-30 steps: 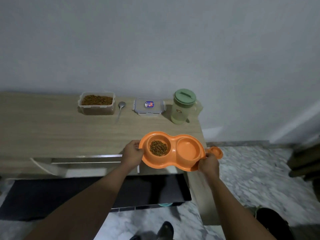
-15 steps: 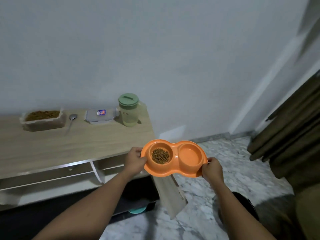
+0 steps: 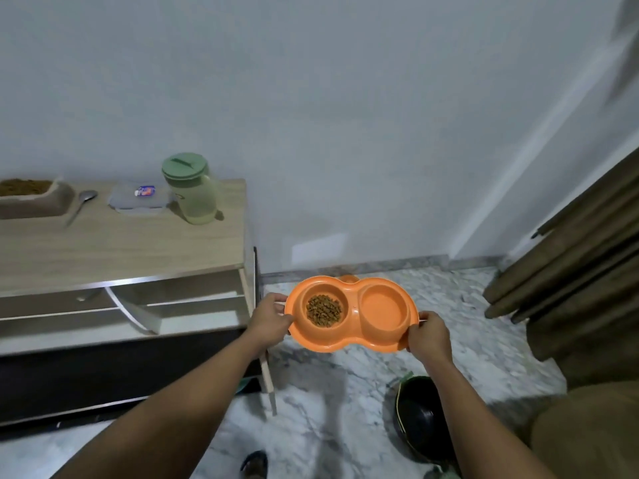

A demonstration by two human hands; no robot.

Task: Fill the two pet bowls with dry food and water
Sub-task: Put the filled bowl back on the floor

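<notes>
I hold an orange double pet bowl (image 3: 352, 340) level in the air over the marble floor, right of the cabinet. My left hand (image 3: 269, 318) grips its left rim and my right hand (image 3: 428, 335) grips its right rim. The left bowl holds brown dry food (image 3: 324, 310); the right bowl (image 3: 382, 307) looks smooth orange, and I cannot tell if water is in it. On the cabinet top stand a pale green pitcher (image 3: 193, 195) with a green lid, a tub of dry food (image 3: 31, 198), a spoon (image 3: 81, 203) and a clear lid (image 3: 140, 198).
The wooden cabinet (image 3: 121, 247) fills the left, its corner close to my left hand. A small orange object (image 3: 348, 279) shows on the floor behind the bowl. A black round object (image 3: 420, 420) lies by my right forearm. Brown curtains (image 3: 570, 271) hang at the right.
I have carried the double bowl off the cabinet top and to the right, out over the floor. My view has turned right, so the cabinet now sits at the left.
</notes>
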